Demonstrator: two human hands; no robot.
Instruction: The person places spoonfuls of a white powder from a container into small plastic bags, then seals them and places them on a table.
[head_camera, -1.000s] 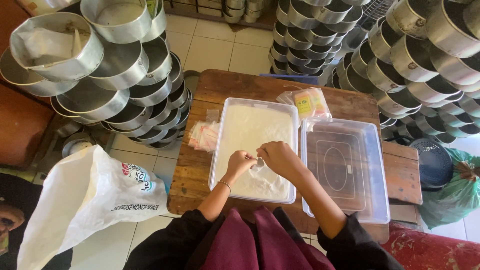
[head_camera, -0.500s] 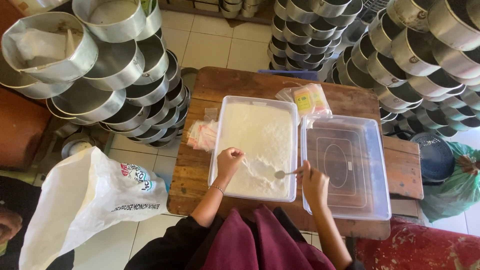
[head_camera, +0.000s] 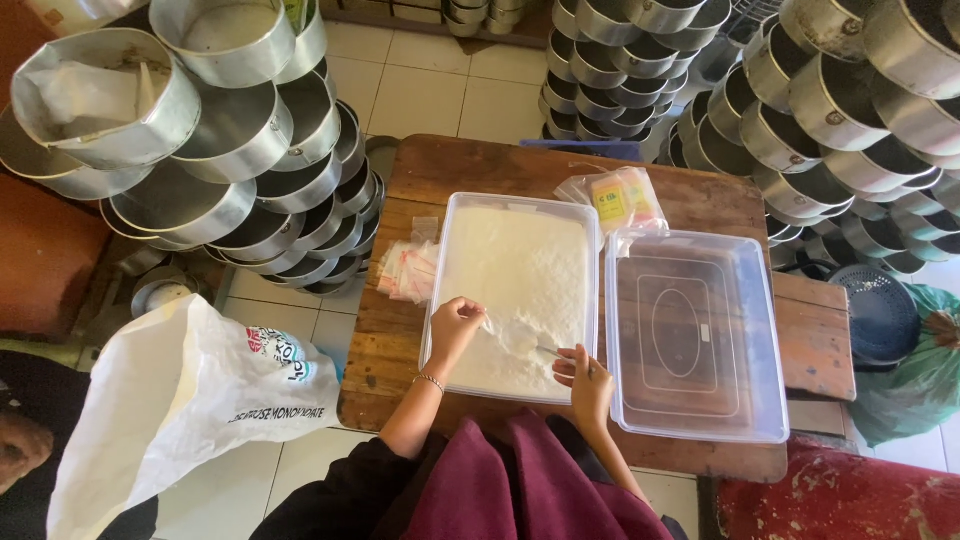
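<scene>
A clear plastic tub (head_camera: 455, 215) full of white powder (head_camera: 525, 265) sits on a wooden table (head_camera: 480, 165). My left hand (head_camera: 455, 322) hovers over the tub's near left part, pinching a small clear bag (head_camera: 492, 325). My right hand (head_camera: 588, 378) rests at the tub's near right corner and holds a metal spoon (head_camera: 532, 347), whose bowl lies in the powder beside the bag.
The tub's clear lid (head_camera: 695, 335) lies to the right on the table. Small packets (head_camera: 410, 270) lie left of the tub and a yellow packet bag (head_camera: 620, 197) behind it. Stacked metal tins (head_camera: 220, 170) stand left and right. A white sack (head_camera: 180, 400) stands lower left.
My right hand has moved back toward the tub's near right corner with the spoon. My left hand stays over the powder with the small bag.
</scene>
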